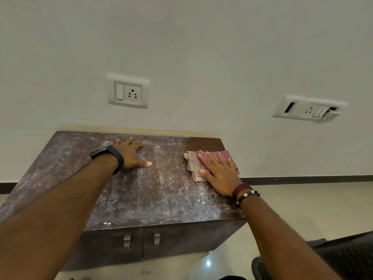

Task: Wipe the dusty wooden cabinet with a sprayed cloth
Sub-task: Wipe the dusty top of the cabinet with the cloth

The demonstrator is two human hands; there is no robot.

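Observation:
A dark brown wooden cabinet (153, 201) stands against the wall, its top covered in whitish dust. Only its far right corner looks clean and dark. A folded pink-and-white checked cloth (193, 160) lies on the top near the right edge. My right hand (220, 174) rests flat on the cloth, fingers spread, pressing it down. My left hand (131, 153), with a black band on the wrist, lies flat on the dusty top at the far middle, fingers apart and holding nothing.
Two cabinet doors with metal handles (127, 241) face me below the top. A wall socket plate (129, 91) sits above the cabinet, and a broken socket plate (308, 109) is to the right. A dark chair (347, 255) is at the lower right on the pale floor.

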